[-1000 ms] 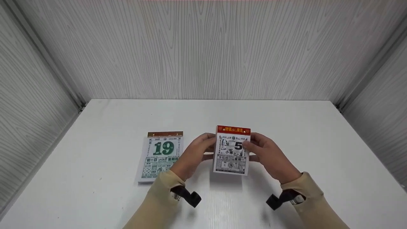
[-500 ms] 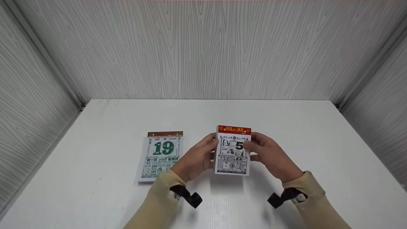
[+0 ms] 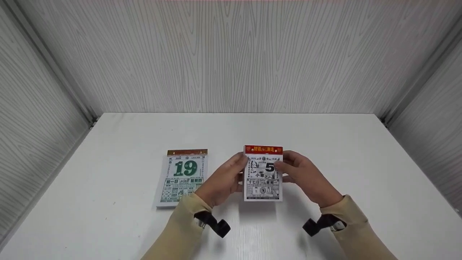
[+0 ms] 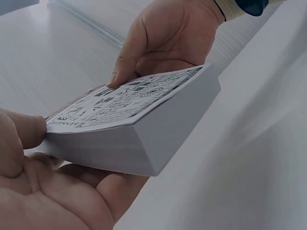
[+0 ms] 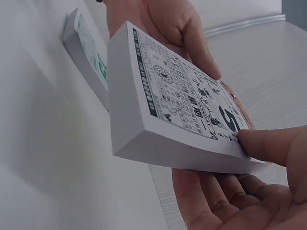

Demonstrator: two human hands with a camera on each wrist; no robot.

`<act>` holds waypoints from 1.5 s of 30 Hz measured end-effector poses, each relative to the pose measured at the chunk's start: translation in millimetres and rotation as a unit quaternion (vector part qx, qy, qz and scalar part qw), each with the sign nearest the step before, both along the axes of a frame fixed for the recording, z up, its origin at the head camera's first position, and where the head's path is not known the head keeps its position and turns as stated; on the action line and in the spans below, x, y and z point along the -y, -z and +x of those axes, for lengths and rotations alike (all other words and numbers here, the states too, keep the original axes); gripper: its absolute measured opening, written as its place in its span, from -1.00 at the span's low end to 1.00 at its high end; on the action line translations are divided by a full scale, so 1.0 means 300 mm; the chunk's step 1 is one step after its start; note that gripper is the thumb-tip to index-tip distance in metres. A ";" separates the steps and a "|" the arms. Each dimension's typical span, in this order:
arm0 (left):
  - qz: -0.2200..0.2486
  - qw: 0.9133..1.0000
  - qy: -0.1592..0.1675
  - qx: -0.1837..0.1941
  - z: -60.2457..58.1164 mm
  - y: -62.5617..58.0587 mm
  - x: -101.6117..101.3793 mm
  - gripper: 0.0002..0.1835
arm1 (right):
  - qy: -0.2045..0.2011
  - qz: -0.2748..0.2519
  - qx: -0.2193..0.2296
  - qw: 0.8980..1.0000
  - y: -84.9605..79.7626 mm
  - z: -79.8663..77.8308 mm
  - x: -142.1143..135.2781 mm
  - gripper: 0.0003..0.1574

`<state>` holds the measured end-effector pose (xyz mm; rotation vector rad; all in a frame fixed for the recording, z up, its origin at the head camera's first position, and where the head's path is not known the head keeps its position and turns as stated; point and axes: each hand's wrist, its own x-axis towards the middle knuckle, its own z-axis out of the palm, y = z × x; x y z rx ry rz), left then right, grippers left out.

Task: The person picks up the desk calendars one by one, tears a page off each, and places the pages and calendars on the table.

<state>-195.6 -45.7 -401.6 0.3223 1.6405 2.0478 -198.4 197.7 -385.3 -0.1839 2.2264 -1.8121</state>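
Between both hands, raised off the table, is a thick tear-off calendar (image 3: 263, 187) with a red top band and a black 5 on its page. My left hand (image 3: 224, 180) grips its left edge, thumb on the front and fingers underneath. On the opposite edge my right hand (image 3: 308, 177) holds it the same way, its thumb (image 5: 268, 143) beside the number. In the left wrist view the calendar's white page block (image 4: 105, 151) shows from its lower corner. A second tear-off calendar (image 3: 184, 180), with a green 19, lies on the table left of my left hand, partly covered by that forearm.
The white table (image 3: 108, 224) runs back to a wood-grained panel (image 3: 231, 57). Similar side panels stand at left (image 3: 32, 108) and right (image 3: 433, 108). Each wrist carries a black camera mount.
Over the last second the held calendar has shifted slightly, its top edge lowering and its tilt straightening. My left thumb has come onto its front edge. The green-numbered calendar has stayed put.
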 end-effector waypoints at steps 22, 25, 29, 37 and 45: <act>-0.011 0.999 -0.040 -0.010 0.002 0.013 -0.008 -0.45 | -0.140 0.363 -0.506 0.770 0.002 0.081 0.078 -0.75; -0.014 0.999 -0.042 -0.013 0.001 0.016 -0.009 -0.45 | -0.151 0.365 -0.508 0.766 0.013 0.082 0.078 -0.65; -0.014 0.999 -0.048 -0.016 0.002 0.014 -0.008 -0.44 | -0.166 0.369 -0.500 0.766 0.022 0.087 0.083 -0.45; -0.019 0.998 -0.051 -0.019 0.003 0.003 -0.007 -0.43 | -0.164 0.392 -0.503 0.753 0.020 0.089 0.091 -0.44; -0.019 0.998 -0.065 -0.016 0.002 0.001 -0.002 -0.46 | -0.168 0.348 -0.532 0.754 0.025 0.085 0.092 -0.64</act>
